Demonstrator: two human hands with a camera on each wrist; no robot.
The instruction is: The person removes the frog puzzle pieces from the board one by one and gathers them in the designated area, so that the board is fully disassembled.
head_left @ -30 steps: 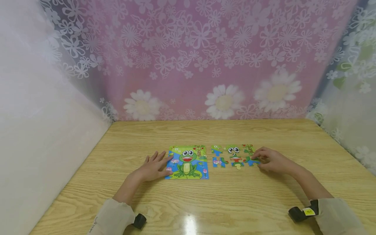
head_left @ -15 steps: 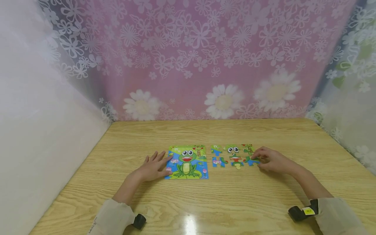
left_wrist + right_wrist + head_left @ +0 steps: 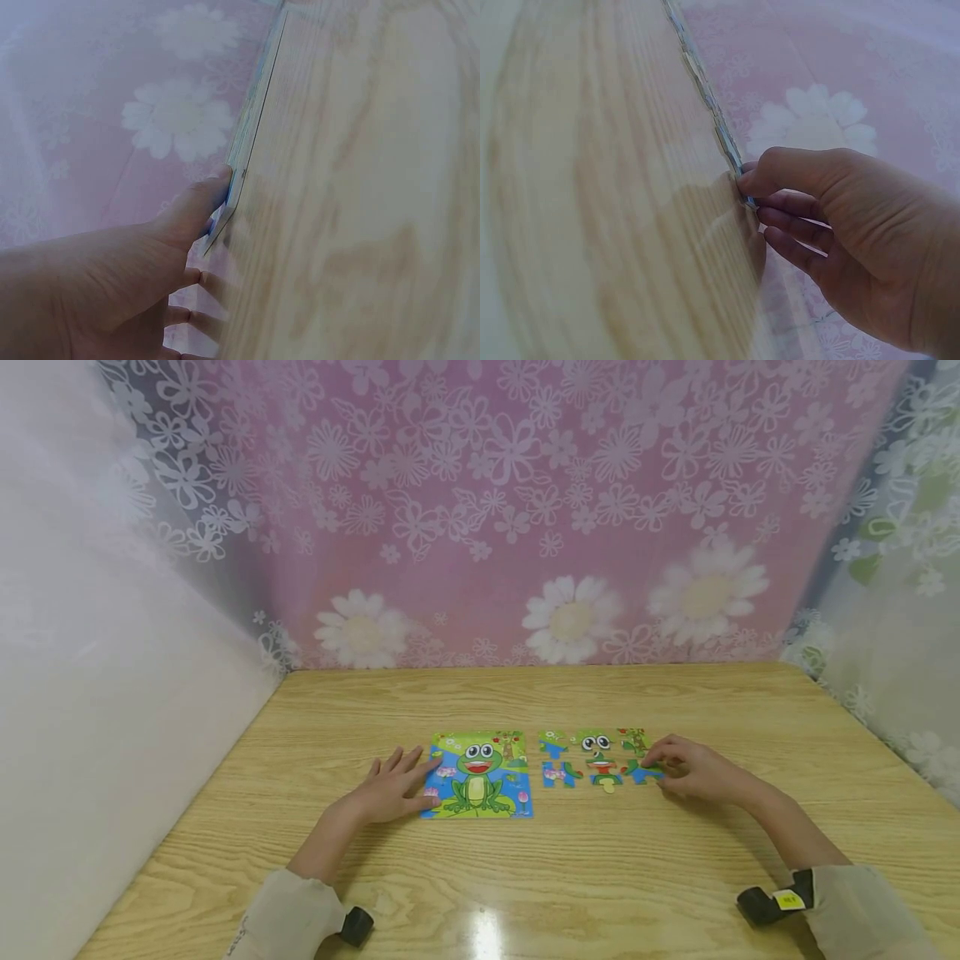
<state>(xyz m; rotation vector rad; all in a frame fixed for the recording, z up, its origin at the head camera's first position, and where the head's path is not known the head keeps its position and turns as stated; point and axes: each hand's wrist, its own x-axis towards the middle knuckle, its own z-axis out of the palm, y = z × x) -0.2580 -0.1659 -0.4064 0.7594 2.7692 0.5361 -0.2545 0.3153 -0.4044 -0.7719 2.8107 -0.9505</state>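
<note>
A square frog picture board (image 3: 480,777) lies flat on the table. My left hand (image 3: 384,789) rests at its left side, fingers spread, with thumb and forefinger tips over the edge; in the left wrist view the thumb touches the board's rim (image 3: 251,127). Right of the board, several jigsaw pieces lie in two rows. My right hand (image 3: 693,770) holds the blue-and-green jigsaw piece (image 3: 638,773) at the right end of the near row, between thumb and forefinger. Beside it lies the frog's mouth piece (image 3: 602,766), with the eyes piece (image 3: 596,742) behind.
The far row also has a tree piece (image 3: 632,738) on the right and a blue-green piece (image 3: 553,747) on the left. A pink flower piece (image 3: 555,775) sits closest to the board. Beyond the wooden table (image 3: 480,868) hangs a pink flowered curtain (image 3: 480,543).
</note>
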